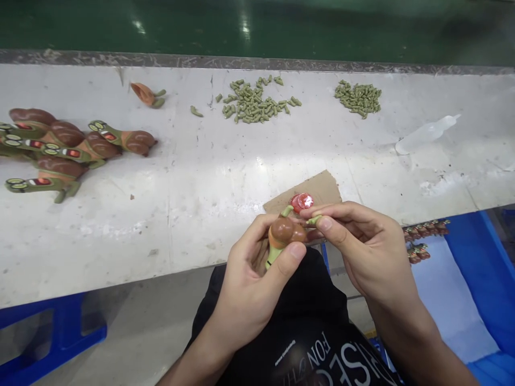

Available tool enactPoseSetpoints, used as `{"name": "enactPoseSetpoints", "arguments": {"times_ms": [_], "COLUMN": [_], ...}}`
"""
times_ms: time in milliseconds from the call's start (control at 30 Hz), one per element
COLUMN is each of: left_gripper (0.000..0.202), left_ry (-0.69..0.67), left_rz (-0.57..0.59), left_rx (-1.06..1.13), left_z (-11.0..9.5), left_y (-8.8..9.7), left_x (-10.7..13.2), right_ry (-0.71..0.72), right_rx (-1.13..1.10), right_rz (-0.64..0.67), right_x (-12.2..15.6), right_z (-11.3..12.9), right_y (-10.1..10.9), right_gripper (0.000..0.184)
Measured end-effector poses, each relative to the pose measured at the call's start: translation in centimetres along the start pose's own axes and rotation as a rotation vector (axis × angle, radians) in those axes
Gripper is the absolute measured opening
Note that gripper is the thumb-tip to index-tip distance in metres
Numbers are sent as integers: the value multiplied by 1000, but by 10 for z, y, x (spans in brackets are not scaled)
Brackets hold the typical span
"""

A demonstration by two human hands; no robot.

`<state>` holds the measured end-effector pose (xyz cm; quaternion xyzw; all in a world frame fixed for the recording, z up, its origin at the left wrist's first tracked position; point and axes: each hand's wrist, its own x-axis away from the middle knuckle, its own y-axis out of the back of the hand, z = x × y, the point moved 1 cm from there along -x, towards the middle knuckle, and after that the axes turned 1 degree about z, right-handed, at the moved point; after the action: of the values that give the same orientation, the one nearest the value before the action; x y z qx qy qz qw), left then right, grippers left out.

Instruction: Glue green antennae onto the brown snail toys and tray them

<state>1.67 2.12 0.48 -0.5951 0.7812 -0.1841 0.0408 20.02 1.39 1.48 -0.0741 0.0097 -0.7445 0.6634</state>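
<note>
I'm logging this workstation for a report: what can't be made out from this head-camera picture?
All in the head view:
Brown-and-green toy figure: its far side is hidden by the left hand.
Small green piece: mostly hidden by the fingers of the right hand.
Red disc: lower edge hidden by those fingers.
Row of toy figures: cut off by the left edge.
Small figures past the table edge: too small for detail.

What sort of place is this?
Probably a toy factory's assembly line: a long white workbench holds brown-and-green toy figures and heaps of small green plastic parts, with a blue bin beside it.
</note>
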Motion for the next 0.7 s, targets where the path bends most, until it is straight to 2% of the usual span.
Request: {"name": "enactPoseSetpoints", "arguments": {"times_ms": [467,567,700], "left_gripper": [5,3,14], "left_ry": [30,35,23], "left_rz": [-6,4,20], "left_rx": [-75,-115,-184], "left_z": [1,1,0], "left_y": [4,6,8], "left_x": [1,2,4], "right_ry": [8,34,99], "right_rx": [44,131,297], "right_rz": [29,47,136], "right_x": [0,-1,1], "right_z": [2,7,16], "right_y": [1,2,5], "right_gripper": [11,12,12]}}
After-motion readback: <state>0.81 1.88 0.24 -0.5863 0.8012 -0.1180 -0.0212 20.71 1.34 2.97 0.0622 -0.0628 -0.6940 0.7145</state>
